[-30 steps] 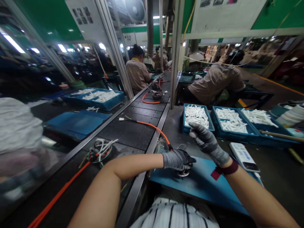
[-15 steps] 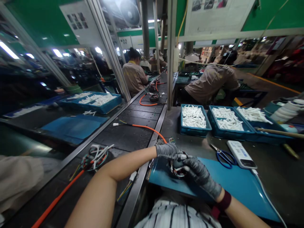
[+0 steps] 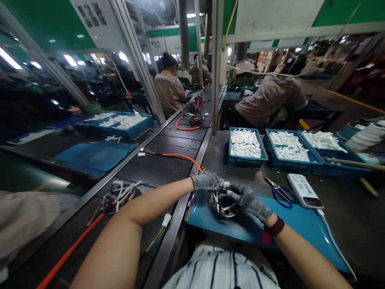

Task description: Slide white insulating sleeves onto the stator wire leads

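Grey knit gloves cover both hands, and both close in on a round wound part (image 3: 224, 205) with a dark hollow centre and white, red and green leads around its rim. The left hand (image 3: 207, 181) comes in from the left, with its fingers at the part's upper left edge. The right hand (image 3: 248, 202) comes in from the lower right, its fingertips (image 3: 233, 189) curving toward the upper right of the rim. Neither hand is spread open, but how firmly either one grips the part cannot be told.

The part sits on or just above a blue work mat (image 3: 300, 228), close in front of the person's striped shirt (image 3: 219, 269). Being round, it shows no clear long axis; its hollow faces upward, tilted slightly toward the camera.

To the left, an orange cable (image 3: 180, 156) crosses a black conveyor belt (image 3: 162, 170) and runs toward the left hand, its near end hidden behind the glove. A wire bundle (image 3: 120, 196) with white connectors lies farther down the belt, beside the left forearm.

A dark red wristband (image 3: 275, 226) circles the right wrist. Blue-handled scissors (image 3: 282, 194) and a white box with a dark screen (image 3: 303, 190) lie beyond the mat. Past them stand three blue trays (image 3: 245, 160) of white tubes. A co-worker in a tan shirt (image 3: 270, 96) sits behind the trays.
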The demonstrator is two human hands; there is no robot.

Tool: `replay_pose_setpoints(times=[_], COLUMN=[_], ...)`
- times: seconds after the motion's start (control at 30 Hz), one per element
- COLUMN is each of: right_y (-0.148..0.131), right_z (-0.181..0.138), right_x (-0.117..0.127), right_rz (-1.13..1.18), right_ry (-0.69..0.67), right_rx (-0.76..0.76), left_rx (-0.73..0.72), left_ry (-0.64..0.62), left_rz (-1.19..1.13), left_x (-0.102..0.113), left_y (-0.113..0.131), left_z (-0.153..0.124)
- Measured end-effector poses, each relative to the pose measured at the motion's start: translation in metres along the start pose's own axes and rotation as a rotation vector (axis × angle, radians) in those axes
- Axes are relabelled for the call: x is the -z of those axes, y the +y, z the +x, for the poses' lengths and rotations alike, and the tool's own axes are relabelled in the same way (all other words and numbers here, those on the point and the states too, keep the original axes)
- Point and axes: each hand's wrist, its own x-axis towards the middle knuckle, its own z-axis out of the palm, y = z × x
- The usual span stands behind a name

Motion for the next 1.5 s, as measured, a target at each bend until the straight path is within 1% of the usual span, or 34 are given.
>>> replay_pose_setpoints(times=[0.07, 0.2, 0.27, 0.33, 0.43, 0.5, 0.57, 0.6, 0.7, 0.77, 0.83, 0.87, 0.9, 0.97, 1.0, 1.03, 1.07, 1.1, 1.13, 1.17, 1.2, 1.27, 1.3, 1.37, 1.43, 1.5], right_y=[-0.003, -0.008, -0.011, -0.013, -0.016, -0.019, -0.023, -0.023, -0.019, -0.012, -0.006, -0.005, -0.004, -0.005, -0.004, -0.003, -0.001, 0.003, 0.008, 0.015, 0.021, 0.034, 0.038, 0.042, 0.039, 0.032], right_z=[0.003, 0.001, 0.000, 0.001, 0.000, -0.002, -0.003, -0.003, 0.000, 0.000, -0.005, -0.009, -0.015, -0.033, -0.043, -0.054, -0.063, -0.071, -0.076, -0.078, -0.077, -0.064, -0.054, -0.031, -0.011, 0.001], right_x=[0.005, 0.013, 0.014, 0.013, 0.012, 0.013, 0.010, 0.007, -0.001, 0.000, 0.006, 0.009, 0.012, 0.011, 0.007, 0.001, -0.008, -0.017, -0.026, -0.034, -0.039, -0.040, -0.036, -0.021, -0.005, 0.006], right_rz=[-0.024, 0.053, 0.031, -0.003, 0.010, 0.020, 0.018, 0.022, 0.042, 0.018, -0.038, -0.086, -0.155, -0.340, -0.437, -0.526, -0.584, -0.615, -0.634, -0.640, -0.638, -0.590, -0.549, -0.467, -0.442, -0.469], right_ry=[-0.003, -0.124, -0.136, -0.113, -0.106, -0.096, -0.070, -0.074, -0.171, -0.196, -0.158, -0.113, -0.034, 0.177, 0.228, 0.231, 0.114, -0.047, -0.158, -0.207, -0.203, -0.114, -0.056, 0.070, 0.234, 0.354], right_rx=[-0.024, -0.072, -0.062, -0.044, -0.044, -0.022, -0.001, -0.009, -0.088, -0.100, -0.054, -0.009, 0.046, 0.177, 0.245, 0.311, 0.369, 0.434, 0.482, 0.506, 0.510, 0.481, 0.447, 0.360, 0.270, 0.243], left_rx=[0.017, 0.031, 0.042, 0.050, 0.010, -0.046, -0.081, -0.072, 0.006, 0.057, 0.084, 0.088, 0.086, 0.063, 0.041, 0.020, 0.005, 0.001, 0.011, 0.034, 0.065, 0.121, 0.131, 0.094, 0.028, -0.015], left_ry=[-0.061, -0.167, -0.177, -0.124, 0.016, 0.134, 0.203, 0.192, 0.090, 0.091, 0.111, 0.109, 0.103, 0.111, 0.127, 0.144, 0.160, 0.172, 0.182, 0.191, 0.197, 0.206, 0.207, 0.200, 0.206, 0.212], left_rz=[-0.037, -0.282, -0.353, -0.252, -0.009, 0.088, 0.167, 0.212, 0.316, 0.346, 0.367, 0.373, 0.373, 0.340, 0.305, 0.263, 0.219, 0.179, 0.148, 0.123, 0.099, 0.045, 0.017, -0.012, 0.026, 0.121], left_x=[0.005, 0.010, 0.009, 0.007, 0.005, 0.005, 0.002, -0.001, -0.014, -0.023, -0.028, -0.029, -0.028, -0.027, -0.027, -0.027, -0.029, -0.031, -0.034, -0.037, -0.041, -0.047, -0.049, -0.051, -0.048, -0.042], left_y=[-0.004, -0.007, -0.002, 0.007, 0.015, 0.012, 0.003, -0.003, -0.017, -0.023, -0.026, -0.026, -0.026, -0.025, -0.024, -0.024, -0.023, -0.024, -0.024, -0.025, -0.027, -0.029, -0.029, -0.025, -0.016, -0.005], left_z=[-0.006, -0.014, -0.013, -0.010, -0.011, -0.015, -0.021, -0.023, -0.026, -0.024, -0.023, -0.022, -0.022, -0.022, -0.023, -0.024, -0.026, -0.029, -0.033, -0.038, -0.045, -0.058, -0.064, -0.071, -0.066, -0.052])
